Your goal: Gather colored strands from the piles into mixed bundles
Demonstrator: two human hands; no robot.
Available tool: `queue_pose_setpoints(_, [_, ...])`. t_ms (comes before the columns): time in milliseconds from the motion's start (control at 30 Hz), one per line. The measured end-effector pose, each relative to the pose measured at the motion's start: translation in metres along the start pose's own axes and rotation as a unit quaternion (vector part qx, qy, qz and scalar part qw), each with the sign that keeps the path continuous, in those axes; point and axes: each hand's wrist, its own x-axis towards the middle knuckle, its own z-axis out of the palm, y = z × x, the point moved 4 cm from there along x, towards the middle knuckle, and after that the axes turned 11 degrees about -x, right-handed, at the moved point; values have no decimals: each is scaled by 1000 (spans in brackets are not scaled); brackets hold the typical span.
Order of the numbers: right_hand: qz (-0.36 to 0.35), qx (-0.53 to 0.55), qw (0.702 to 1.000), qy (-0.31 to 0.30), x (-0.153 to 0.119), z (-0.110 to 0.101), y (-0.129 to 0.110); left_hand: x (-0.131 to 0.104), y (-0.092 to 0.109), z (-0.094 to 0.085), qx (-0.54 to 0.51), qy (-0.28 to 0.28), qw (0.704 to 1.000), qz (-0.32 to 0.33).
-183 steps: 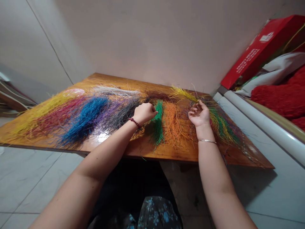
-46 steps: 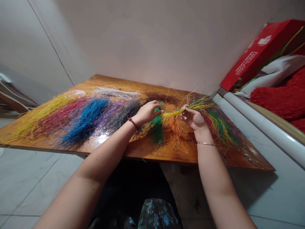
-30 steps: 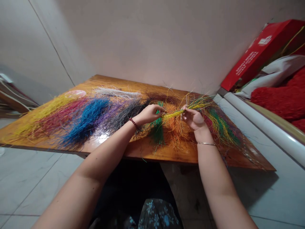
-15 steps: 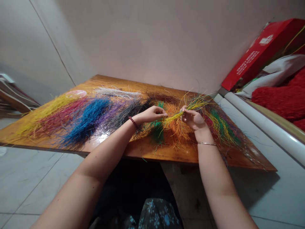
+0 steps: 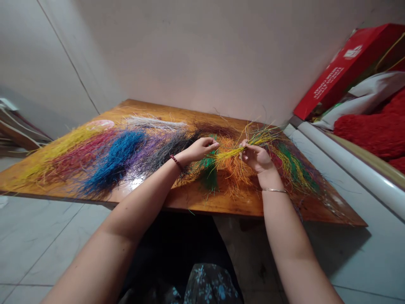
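Observation:
My right hand (image 5: 257,158) is closed round the middle of a bundle of thin yellow and green strands (image 5: 232,154), which fans out on both sides of the fingers. Just left of the bundle's yellow ends is my left hand (image 5: 204,148), thumb and fingertips pinched together. Whether a fine strand sits in that pinch is too small to tell. Below the hands, orange strands (image 5: 236,179) and green strands (image 5: 209,175) lie on the wooden table (image 5: 186,202).
Leftward on the table lie grey-black (image 5: 172,147), purple (image 5: 144,150), blue (image 5: 117,158), red (image 5: 85,150) and yellow strands (image 5: 60,147). White strands (image 5: 155,123) are behind them. Mixed-colour strands (image 5: 295,169) lie at the right. A red box (image 5: 341,71) stands beyond the table.
My left hand has shifted slightly left and up, away from the yellow ends of the bundle. My right hand keeps its hold at nearly the same spot.

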Motion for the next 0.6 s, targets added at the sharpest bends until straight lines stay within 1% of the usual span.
queue_pose_setpoints(300, [-19, 27, 999, 14, -1, -5, -6, 1, 4, -13, -30, 116, 993, -9])
queue_pose_setpoints(467, [-23, 58, 997, 38, 0, -11, -7, 0, 4, -18, -67, 183, 981, -28])
queue_pose_setpoints(600, [-44, 76, 996, 34, 0, -14, -8, 0, 0, -23, -88, 233, 968, -30])
